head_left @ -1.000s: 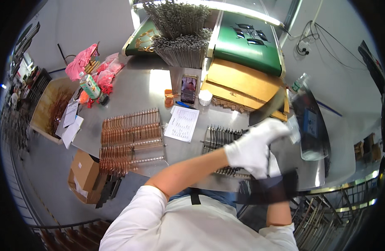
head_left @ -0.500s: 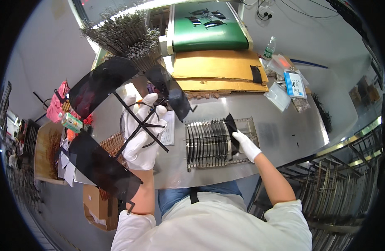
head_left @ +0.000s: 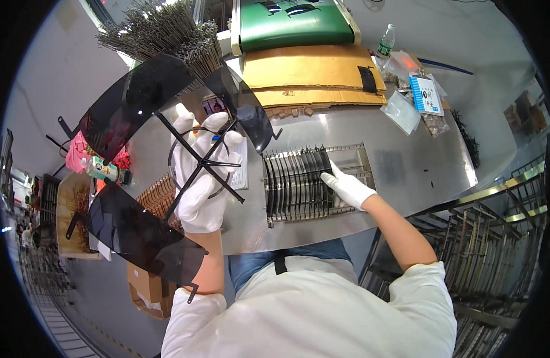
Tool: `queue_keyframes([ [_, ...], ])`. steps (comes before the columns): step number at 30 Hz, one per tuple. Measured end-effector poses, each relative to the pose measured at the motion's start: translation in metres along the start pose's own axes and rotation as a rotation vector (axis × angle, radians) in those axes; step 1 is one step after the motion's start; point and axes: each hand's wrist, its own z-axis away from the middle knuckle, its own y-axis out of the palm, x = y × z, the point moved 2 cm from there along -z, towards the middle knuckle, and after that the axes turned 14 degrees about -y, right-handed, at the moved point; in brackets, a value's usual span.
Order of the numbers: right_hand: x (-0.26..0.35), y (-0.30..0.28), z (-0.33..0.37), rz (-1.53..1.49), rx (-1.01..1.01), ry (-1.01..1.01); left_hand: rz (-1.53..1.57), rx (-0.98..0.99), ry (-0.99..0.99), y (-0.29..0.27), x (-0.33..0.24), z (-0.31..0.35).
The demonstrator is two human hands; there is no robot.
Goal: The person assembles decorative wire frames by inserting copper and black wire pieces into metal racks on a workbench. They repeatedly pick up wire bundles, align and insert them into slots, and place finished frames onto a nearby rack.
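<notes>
My left hand [head_left: 198, 194], in a white glove, grips a black spoked hanger [head_left: 203, 162] with a ring. Large dark see-through curved lenses hang around it: one upper left [head_left: 137, 98], one lower left [head_left: 146, 238] and a narrower one upper right [head_left: 245, 110]. My gloved right hand [head_left: 349, 190] pinches the rightmost dark curved lens [head_left: 324, 170] in a wire rack [head_left: 363, 164] lying on the metal table. Several similar lenses [head_left: 290, 185] stand side by side in that rack, filling its left and middle. My right fingertips are partly hidden behind that lens.
The metal table [head_left: 406, 173] carries flattened cardboard [head_left: 314, 68], a water bottle [head_left: 386, 42] and plastic bags [head_left: 401, 113]. A green conveyor belt [head_left: 293, 30] is behind. Bundled metal hooks [head_left: 161, 39] stand at far left; a brown-wired rack [head_left: 158, 200] sits nearer. Metal racks [head_left: 484, 256] stand lower right.
The rightmost lens, tilted out toward the right before, now stands against the row with my right hand on it. My left hand keeps the hanger. The whole view has shifted slightly.
</notes>
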Motion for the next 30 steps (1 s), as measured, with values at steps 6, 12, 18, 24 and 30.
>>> queue_keyframes([
  [6,0.006,-0.010,0.003,0.587,-0.478,-0.476,-0.027,0.043,-0.057,0.001,0.005,-0.006],
  [12,0.092,-0.009,0.026,-0.226,-0.412,-0.638,0.087,0.171,-0.579,0.019,0.053,-0.008],
  [18,0.072,-0.023,0.054,-0.640,-0.096,-0.347,0.258,0.514,-0.325,-0.014,0.015,-0.004],
  [24,-0.064,-0.005,-0.001,-0.594,-0.334,-0.103,0.141,0.242,-0.200,-0.040,-0.032,0.015],
  [30,-0.051,0.010,-0.016,-0.564,-0.104,0.107,0.071,0.211,-0.190,-0.031,-0.035,0.023],
])
